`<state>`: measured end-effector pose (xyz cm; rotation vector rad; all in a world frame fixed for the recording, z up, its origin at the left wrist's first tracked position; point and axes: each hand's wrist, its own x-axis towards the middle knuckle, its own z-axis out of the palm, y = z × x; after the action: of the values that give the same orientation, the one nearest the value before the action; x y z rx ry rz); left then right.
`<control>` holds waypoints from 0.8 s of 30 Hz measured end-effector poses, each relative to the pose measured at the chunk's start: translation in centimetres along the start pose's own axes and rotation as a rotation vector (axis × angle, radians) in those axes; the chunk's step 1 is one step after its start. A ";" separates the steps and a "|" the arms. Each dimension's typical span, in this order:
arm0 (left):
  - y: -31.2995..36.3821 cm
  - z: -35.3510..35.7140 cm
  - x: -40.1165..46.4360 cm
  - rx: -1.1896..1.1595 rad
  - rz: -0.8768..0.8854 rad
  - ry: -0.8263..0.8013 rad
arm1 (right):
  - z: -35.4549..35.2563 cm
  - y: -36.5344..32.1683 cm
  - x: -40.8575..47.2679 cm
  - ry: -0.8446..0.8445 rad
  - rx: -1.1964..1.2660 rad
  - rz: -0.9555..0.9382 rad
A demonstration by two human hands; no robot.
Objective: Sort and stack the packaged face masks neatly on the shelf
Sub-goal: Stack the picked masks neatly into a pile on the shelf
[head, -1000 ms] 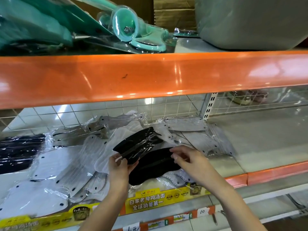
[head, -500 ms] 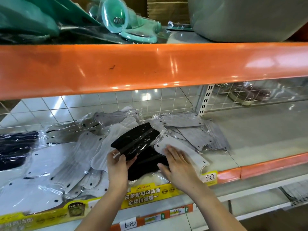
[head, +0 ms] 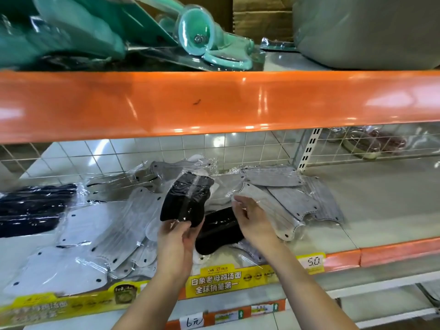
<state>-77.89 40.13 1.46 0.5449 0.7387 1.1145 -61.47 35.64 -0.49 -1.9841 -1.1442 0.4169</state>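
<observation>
Left hand (head: 175, 244) is gripping a black mask pack (head: 187, 198) by its lower edge, thumb and fingers curled round it, holding it upright and lifted off the pile. Right hand (head: 256, 222) is pinching the near-left edge of a grey mask pack (head: 269, 210) and raising that edge; the pack's far end is lying on other grey packs (head: 309, 194) fanned out to the right. A second black pack (head: 219, 231) is lying flat between the two wrists, partly under the right hand.

White mask packs (head: 78, 236) are sprawling loose over the left half of the shelf (head: 381, 210), some overhanging the front lip above the yellow label strip (head: 214, 279). Dark packs (head: 35, 208) are sitting at the far left edge.

Open room: the right part of the shelf deck, from the grey fan out to the frame edge, is showing bare (wire mesh back (head: 142, 151) behind it, orange front rail (head: 392, 253) in front). Overhead the orange beam (head: 214, 103) is hanging low over the pile, so vertical room is tight
</observation>
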 end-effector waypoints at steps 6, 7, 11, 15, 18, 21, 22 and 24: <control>-0.7 0.1 -1.3 0.193 -0.104 -0.175 | 3.6 -4.3 0.0 -0.127 0.713 0.231; -0.5 -0.3 -1.5 0.246 -0.132 -0.257 | 3.7 -4.5 0.3 -0.101 0.761 0.268; 1.8 -2.2 -0.6 0.768 -0.064 -0.500 | 2.8 -5.0 1.0 -0.138 0.677 0.310; 4.6 -5.0 2.8 1.411 0.548 -0.312 | 1.4 -5.1 1.3 -0.361 0.455 0.249; 6.1 -7.1 6.0 1.720 1.230 -0.497 | 1.4 -6.1 1.6 -0.493 0.281 0.200; 7.5 -7.9 7.1 1.706 1.437 -0.676 | 2.7 -8.8 1.5 -0.523 0.134 0.097; 7.9 -8.3 7.2 1.707 1.450 -0.676 | 3.6 -9.7 1.4 -0.449 0.057 0.039; 8.9 -9.1 7.5 1.708 1.435 -0.626 | 5.4 -11.5 1.0 -0.234 -0.134 -0.093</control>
<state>-88.25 50.60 0.07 3.0495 0.5035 1.1219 -70.85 42.20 5.01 -2.0262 -1.4382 0.5474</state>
